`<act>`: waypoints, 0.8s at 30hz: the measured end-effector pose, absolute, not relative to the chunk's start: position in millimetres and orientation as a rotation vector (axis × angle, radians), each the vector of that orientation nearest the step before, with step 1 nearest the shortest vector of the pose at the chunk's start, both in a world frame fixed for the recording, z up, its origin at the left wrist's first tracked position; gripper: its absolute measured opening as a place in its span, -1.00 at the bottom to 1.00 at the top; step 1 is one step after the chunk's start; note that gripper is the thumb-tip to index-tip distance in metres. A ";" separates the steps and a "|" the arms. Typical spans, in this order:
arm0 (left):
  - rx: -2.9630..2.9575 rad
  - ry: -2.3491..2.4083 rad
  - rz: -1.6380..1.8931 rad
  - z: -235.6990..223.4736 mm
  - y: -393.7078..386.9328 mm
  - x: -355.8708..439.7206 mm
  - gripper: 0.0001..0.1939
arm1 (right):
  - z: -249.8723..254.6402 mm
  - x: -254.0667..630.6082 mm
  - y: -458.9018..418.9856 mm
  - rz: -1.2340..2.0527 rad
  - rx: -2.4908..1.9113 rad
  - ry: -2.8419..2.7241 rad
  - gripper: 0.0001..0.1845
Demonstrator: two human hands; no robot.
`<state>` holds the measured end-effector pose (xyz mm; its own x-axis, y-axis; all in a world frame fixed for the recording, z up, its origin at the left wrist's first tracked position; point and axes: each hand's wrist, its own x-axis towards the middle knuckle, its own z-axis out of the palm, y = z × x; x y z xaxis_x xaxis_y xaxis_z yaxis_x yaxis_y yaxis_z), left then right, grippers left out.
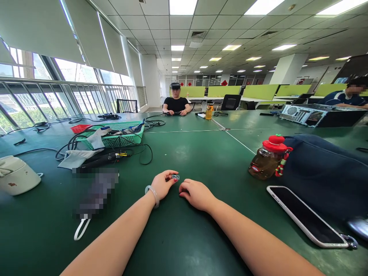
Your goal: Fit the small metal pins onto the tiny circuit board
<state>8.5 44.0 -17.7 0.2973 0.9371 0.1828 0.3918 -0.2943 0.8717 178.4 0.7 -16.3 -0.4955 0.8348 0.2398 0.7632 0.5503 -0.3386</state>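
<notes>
Green table [178, 153]: small part [176, 177] pinched in left grip [161, 185].

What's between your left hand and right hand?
The head view shows a small patterned piece, pinched by the left hand, on the side facing the right hand.

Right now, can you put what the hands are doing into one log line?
left hand: pinching small dark piece with pale markings | right hand: close by, curled, contents unclear | surface: smooth green tabletop
</notes>
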 end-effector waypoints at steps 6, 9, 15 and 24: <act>1.931 1.253 0.908 -14.9 41.0 8.7 -0.70 | -19.3 178.4 3.0 0.260 -1.297 -2.382 -0.93; 1.946 1.281 0.914 -12.8 39.4 9.2 -0.71 | -18.0 179.2 3.5 0.333 -1.288 -2.289 -0.92; 1.903 1.280 0.924 -10.1 37.4 10.5 -0.71 | -14.1 181.4 5.9 0.372 -1.258 -2.131 -0.88; 1.895 1.229 0.952 -12.2 37.3 10.7 -0.71 | -16.7 183.5 9.6 0.302 -1.199 -1.952 -0.78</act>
